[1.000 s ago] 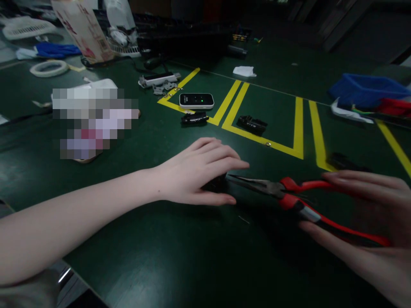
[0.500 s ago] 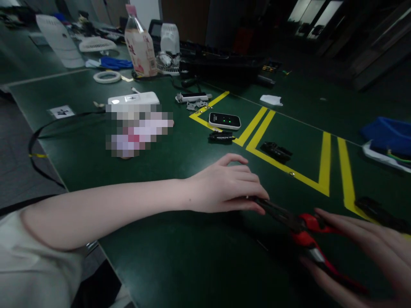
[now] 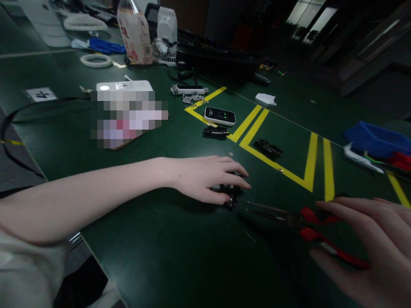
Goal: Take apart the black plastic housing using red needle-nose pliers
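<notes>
My left hand [image 3: 212, 179] bends over a small black part [image 3: 231, 199] on the green table, thumb against its near side and fingers over its top. The hand covers most of the part. In my right hand [image 3: 372, 239] is a pair of red-handled needle-nose pliers [image 3: 290, 219], gripped by the handles. Their jaws point left toward the black part, slightly parted and a short way from it. A small metal ring [image 3: 230, 154] lies just beyond my left hand. A thin sliver [image 3: 249, 236] rests nearer to me.
Yellow tape [image 3: 290, 176] marks off areas holding a black part [image 3: 268, 148] and a white-edged device [image 3: 220, 116] with green lights. Another black piece [image 3: 215, 132] lies beside it. A white box [image 3: 144, 86] and bottle [image 3: 135, 38] stand left, a blue bin [image 3: 375, 139] right.
My left hand has shifted left, showing the black part under its fingers. The pliers' tips, formerly at those fingers, are now apart from them. The metal ring beyond the hand has come into view.
</notes>
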A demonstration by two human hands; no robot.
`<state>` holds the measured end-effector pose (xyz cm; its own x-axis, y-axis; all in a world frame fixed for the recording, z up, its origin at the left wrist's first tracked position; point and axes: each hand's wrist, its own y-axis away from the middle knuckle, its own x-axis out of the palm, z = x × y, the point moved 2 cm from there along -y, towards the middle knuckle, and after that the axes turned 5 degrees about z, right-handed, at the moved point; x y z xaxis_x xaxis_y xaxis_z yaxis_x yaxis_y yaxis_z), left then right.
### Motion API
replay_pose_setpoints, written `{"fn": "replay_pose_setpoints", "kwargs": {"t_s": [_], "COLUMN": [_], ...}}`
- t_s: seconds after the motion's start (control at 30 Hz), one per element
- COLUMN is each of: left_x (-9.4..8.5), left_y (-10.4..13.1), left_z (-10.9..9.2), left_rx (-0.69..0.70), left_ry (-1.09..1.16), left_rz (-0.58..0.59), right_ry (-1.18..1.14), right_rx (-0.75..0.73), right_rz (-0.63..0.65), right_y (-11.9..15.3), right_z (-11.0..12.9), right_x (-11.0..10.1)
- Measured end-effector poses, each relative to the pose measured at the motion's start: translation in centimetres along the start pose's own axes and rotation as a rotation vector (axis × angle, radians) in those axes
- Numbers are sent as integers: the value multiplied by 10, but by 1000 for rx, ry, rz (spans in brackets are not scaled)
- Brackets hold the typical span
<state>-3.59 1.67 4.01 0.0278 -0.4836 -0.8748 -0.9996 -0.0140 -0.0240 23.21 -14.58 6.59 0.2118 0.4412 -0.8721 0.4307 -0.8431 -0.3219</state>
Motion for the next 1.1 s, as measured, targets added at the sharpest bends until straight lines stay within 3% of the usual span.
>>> {"fn": "replay_pose_setpoints", "kwargs": {"t_s": [0.13, 0.27, 0.5, 0.7, 0.8, 0.93, 1.1], "left_x": [0, 2, 7, 7, 8, 9, 7], "left_y": [-1, -2, -3, -2, -2, -1, -2], "left_z": [4, 8, 3, -7, -7, -4, 4], "left_rx": [-41, -94, -130, -66, -50, -44, -109], "left_ry": [-114, -209, -118, -465, -526, -453, -198], "left_rz": [-66, -91, -121, -146, -161, -169, -218], "right_ry": [35, 36, -10, 54, 45, 53, 28], "right_rx": [-18, -30, -137, -128, -104, -86, -23], "right_rz": [-3, 32, 64, 68, 63, 61, 65], "right_y": [-4, -7, -1, 4, 3, 1, 3], "right_z": [13, 12, 13, 17, 18, 20, 19], "right_x": [-1, 4, 8, 4, 3, 4, 9]}}
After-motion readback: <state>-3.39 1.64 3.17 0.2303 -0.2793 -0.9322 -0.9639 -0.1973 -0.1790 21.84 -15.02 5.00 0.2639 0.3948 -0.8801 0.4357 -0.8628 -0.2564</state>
